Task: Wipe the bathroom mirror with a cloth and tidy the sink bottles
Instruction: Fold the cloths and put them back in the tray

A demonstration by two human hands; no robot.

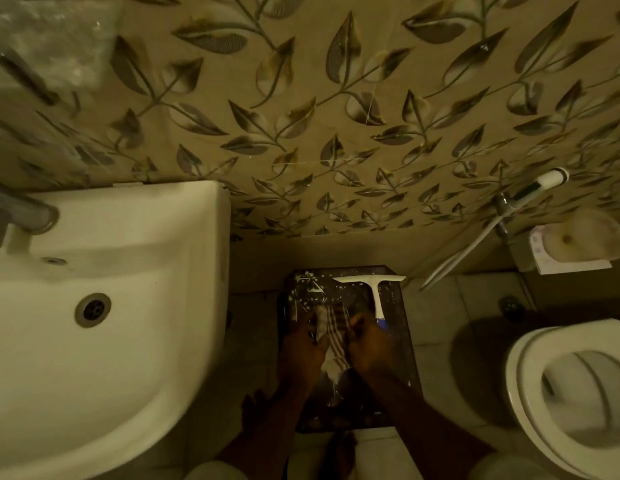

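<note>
A striped cloth [332, 336] is held between both my hands, low over a dark rectangular panel [400, 327] that lies on the floor between sink and toilet. My left hand [303, 341] grips the cloth's left side. Its right side is clasped by my right hand [365, 341]. On the far end of the panel lies a white squeegee [374, 289] with a blue handle tip, just beyond my right hand. The panel's surface is speckled with white marks. No bottles are visible.
A white sink [128, 289] with a drain and a tap [21, 213] fills the left. To the right stands a white toilet [571, 393]. On the leaf-patterned tiled wall hang a spray hose [530, 192] and a soap dish [578, 244]. A glass shelf [49, 39] sits at top left.
</note>
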